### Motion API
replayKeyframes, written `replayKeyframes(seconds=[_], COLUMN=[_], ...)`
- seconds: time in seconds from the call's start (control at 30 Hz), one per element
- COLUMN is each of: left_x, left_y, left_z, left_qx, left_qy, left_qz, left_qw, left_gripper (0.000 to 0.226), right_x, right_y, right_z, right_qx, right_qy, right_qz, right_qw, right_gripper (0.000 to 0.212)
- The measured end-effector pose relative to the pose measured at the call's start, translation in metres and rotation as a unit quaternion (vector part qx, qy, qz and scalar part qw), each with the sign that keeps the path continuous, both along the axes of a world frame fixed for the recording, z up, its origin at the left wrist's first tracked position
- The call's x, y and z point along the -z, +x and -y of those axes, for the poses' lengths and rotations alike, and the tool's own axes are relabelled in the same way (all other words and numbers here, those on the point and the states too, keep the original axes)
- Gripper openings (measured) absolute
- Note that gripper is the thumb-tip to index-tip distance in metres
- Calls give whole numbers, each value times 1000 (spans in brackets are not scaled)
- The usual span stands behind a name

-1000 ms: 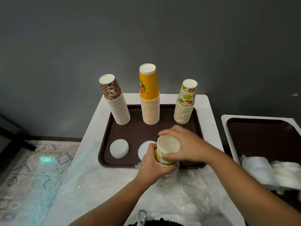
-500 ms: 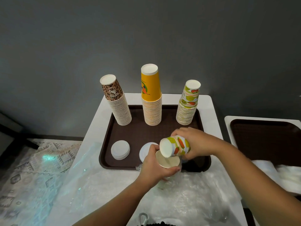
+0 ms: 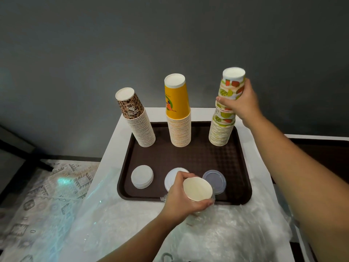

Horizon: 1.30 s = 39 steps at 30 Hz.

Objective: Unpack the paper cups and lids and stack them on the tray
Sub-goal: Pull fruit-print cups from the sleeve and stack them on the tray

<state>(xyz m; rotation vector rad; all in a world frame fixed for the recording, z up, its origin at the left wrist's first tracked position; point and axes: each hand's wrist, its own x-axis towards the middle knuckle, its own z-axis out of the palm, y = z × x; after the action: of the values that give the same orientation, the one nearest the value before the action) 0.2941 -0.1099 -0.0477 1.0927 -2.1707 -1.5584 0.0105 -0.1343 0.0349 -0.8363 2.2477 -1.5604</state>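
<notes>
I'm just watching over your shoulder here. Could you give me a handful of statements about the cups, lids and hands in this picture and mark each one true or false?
1. Three stacks of upside-down cups stand at the back of the brown tray. True.
2. The right hand is empty. False: it grips a fruit-print cup over the fruit-print stack.
3. The yellow stack stands between the leopard-print stack and the fruit-print stack. True.
4. The left hand holds a lid. False: it holds cups, open end toward the camera.
5. The clear lids lie at the front left of the tray. False: they lie front right; white lids lie front left.
</notes>
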Motion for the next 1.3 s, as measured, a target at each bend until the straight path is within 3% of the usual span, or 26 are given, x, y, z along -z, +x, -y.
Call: replayKeyframes(seconds=[0.17,0.27,0.43,0.57,0.63,0.7,0.8,0.97,1.07,1.3], left_x=[0,1,2,3,3,5,6,4,2,2], left_y=[-1,-1,0,0,1,2,3,5,6,6], left_z=[1,2,1,1,-1,-2,-4,-4,-6,-11], left_qx=[2,4,3,9,9,11,10,5,-6,-15], left_qy=[-6,-11,-15,-26,-32,-42,-54,-55,-48,-33], left_qz=[5,7,3,-3,-3,-3,0,14,24,31], left_qw=[1000,1000,1000,1000,999,999,998,998,999,999], left_gripper=[73,72,71,77,84,86,79,69,69,69], right_x=[15,19,14,13,13,17,23,25,28,23], right_y=[1,4,7,24,44,67,97,124,135,144], right_z=[3,7,5,-12,-24,-36,-55,-74,-82,-85], right_qx=[-3,-25,-48,-9,-56,-132,-276,-438,-460,-446], right_qy=[-16,52,135,200,178,148,161,282,325,322], right_qz=[-26,-80,-126,-328,-384,-361,-243,-161,-159,-190], right_qw=[1000,995,982,923,904,911,916,838,811,813], right_gripper=[70,59,68,85,85,76,63,65,69,72])
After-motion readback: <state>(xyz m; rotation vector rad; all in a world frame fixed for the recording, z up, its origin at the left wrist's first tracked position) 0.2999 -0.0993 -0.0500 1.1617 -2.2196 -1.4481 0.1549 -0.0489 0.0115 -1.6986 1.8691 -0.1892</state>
